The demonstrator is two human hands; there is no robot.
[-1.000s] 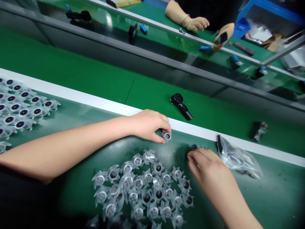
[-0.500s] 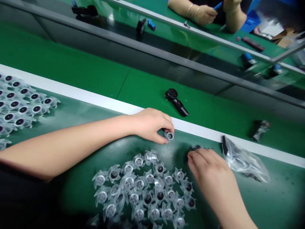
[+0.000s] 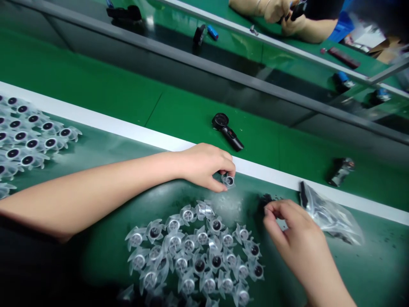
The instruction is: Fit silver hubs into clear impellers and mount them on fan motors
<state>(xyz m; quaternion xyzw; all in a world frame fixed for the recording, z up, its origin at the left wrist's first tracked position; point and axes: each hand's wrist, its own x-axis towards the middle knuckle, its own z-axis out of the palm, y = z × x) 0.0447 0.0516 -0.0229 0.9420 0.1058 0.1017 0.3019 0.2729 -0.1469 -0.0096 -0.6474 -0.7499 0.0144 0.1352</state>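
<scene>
My left hand [image 3: 206, 164] pinches a small clear plastic fan blade [image 3: 229, 182] between thumb and fingers, its round hub facing up, just above the green mat. To the right, my right hand [image 3: 294, 228] has thumb and index fingertips pressed together beside a small pile of tiny black pieces [image 3: 266, 198]. Whatever is between those fingertips is too small to make out. Below my left hand lie many loose clear fan blades [image 3: 202, 238], some with dark hub centres and others with pale spoked ones.
Rows of fan blades with black centres [image 3: 32, 144] cover the mat's left side. A clear plastic bag [image 3: 332, 215] lies right of my right hand. Beyond the white strip [image 3: 128, 133], a black handheld fan [image 3: 227, 132] rests on the green belt. Across the rail, a co-worker's hands [image 3: 294, 23] handle a dark part.
My right hand has drawn back slightly from the black pieces, its thumb and index now visibly pinched. My left hand keeps its fan blade. The handheld fan has shifted left along the belt.
</scene>
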